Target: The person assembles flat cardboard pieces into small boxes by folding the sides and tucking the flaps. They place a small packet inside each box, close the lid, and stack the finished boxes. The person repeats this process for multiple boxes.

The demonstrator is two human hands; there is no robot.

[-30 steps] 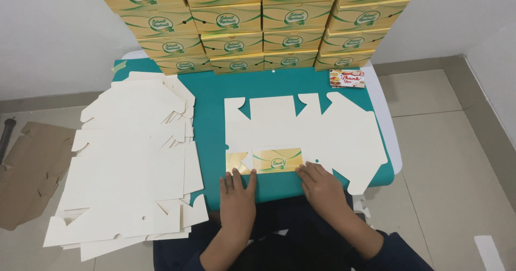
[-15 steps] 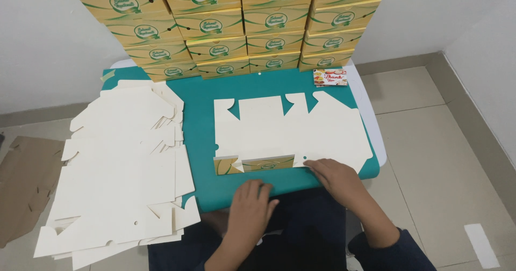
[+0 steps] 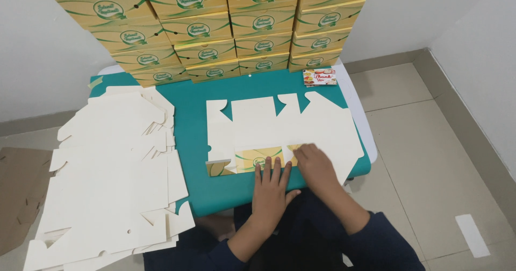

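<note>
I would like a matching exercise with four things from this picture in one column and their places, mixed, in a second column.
Things:
1. stack of flat white blanks
2. wall of folded yellow boxes
3. small printed card
4. left hand

Places:
A. far edge of the green table
B. near edge, on the folded yellow flap
C. left side, overhanging
D. far right corner

Pairs: 1-C, 2-A, 3-D, 4-B

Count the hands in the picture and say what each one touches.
2. The left hand lies flat on the folded printed flap at the near edge of the cardboard box blank. The right hand presses on the blank just beside it. None seem hidden.
</note>
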